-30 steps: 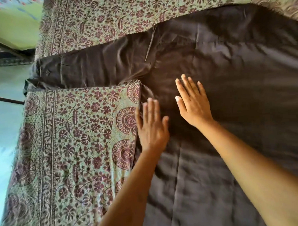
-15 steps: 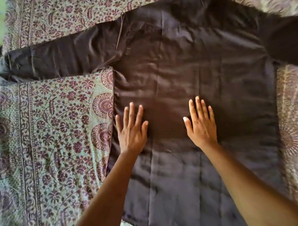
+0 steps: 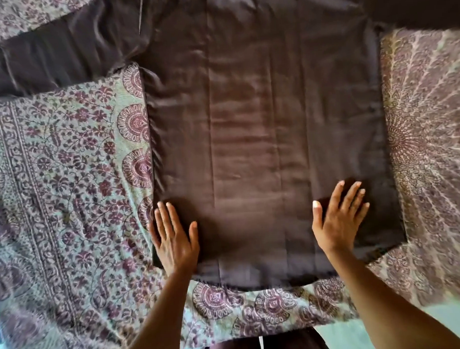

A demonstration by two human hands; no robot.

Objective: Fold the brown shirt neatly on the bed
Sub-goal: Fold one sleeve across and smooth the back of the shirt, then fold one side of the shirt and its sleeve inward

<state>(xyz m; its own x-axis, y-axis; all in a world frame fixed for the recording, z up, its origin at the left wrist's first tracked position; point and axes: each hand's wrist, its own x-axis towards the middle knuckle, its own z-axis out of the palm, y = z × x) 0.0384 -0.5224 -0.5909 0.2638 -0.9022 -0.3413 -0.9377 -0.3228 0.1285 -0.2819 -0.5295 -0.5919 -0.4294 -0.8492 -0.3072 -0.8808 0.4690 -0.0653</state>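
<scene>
As it lies spread flat with its body smoothed out, the brown shirt (image 3: pixel 262 146) covers the middle of the bed (image 3: pixel 66 194), its hem (image 3: pixel 254 281) toward the person and close to the bed's near edge. One sleeve (image 3: pixel 47 63) runs out to the upper left of the view, while the other sleeve (image 3: pixel 422 5) leaves the frame at the upper right. Long vertical creases and faint horizontal ripples mark the fabric.

Both hands rest palm down on the lower part of the shirt, well apart from each other and gripping nothing, with fingers straight. The left hand (image 3: pixel 174 242) lies along the shirt's left side seam, its outer fingers at the very edge of the cloth. The right hand (image 3: pixel 339 222) presses the fabric just inside the right side seam, fingers fanned.

Around the shirt the bed's printed cover (image 3: pixel 433 139) shows maroon flowers and round medallions on pale green at left and a radiating pattern at right. A strip of pale floor (image 3: pixel 446 315) appears below the bed's near edge.
</scene>
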